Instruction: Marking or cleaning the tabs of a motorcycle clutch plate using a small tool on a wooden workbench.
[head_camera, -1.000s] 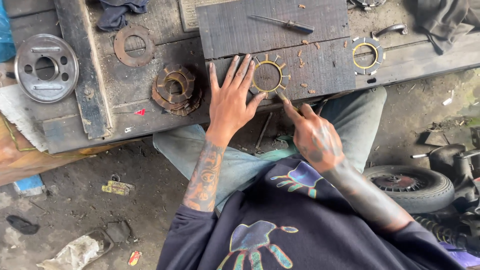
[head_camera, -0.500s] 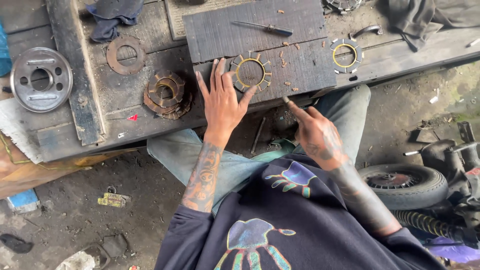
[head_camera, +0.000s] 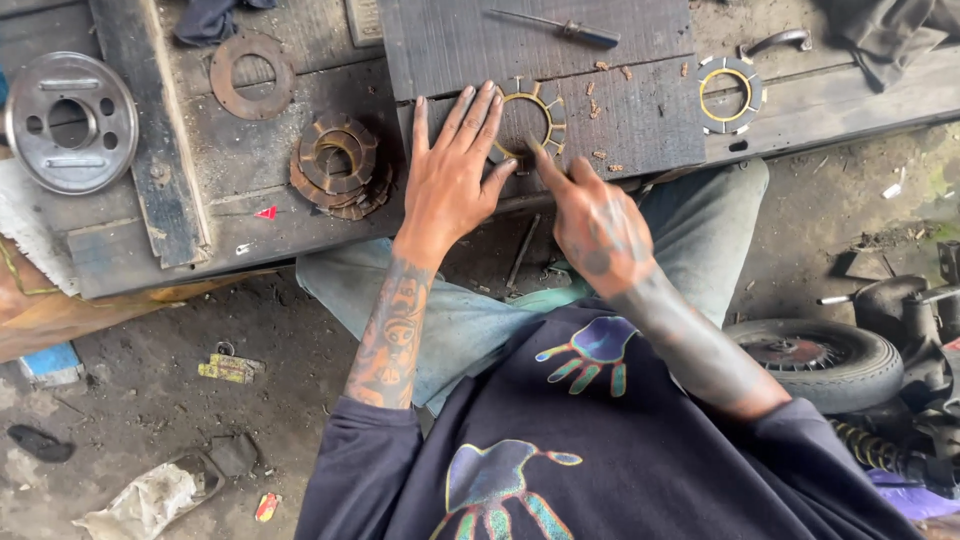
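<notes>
Two hands at a toothed ring (head_camera: 528, 122) on a dark board (head_camera: 640, 120). Left hand (head_camera: 452, 175) flat, palm down, fingers spread and pointing away from the body, fingertips laid over the ring's left half, thumb out toward the right hand. Left forearm straight up from the sleeve, tattooed. Right hand (head_camera: 598, 225) loosely curled, forefinger stretched out, tip touching the ring's lower right edge; nothing pinched. Right forearm slanted in from the lower right.

Ring flat on the board, hole upward, teeth radiating outward; round, so no long axis. Near the board's front edge, just beyond the knees.

Second ring (head_camera: 730, 95) at the board's right end, well apart. Screwdriver (head_camera: 565, 28) farther back, lying across, handle to the right. Stack of rusty discs (head_camera: 340, 165) on the surface (head_camera: 240, 215) just left of the left hand. Flat washer (head_camera: 252, 75) and grey hub (head_camera: 70, 120) farther left. Tyre (head_camera: 830, 365) on the ground at right.
</notes>
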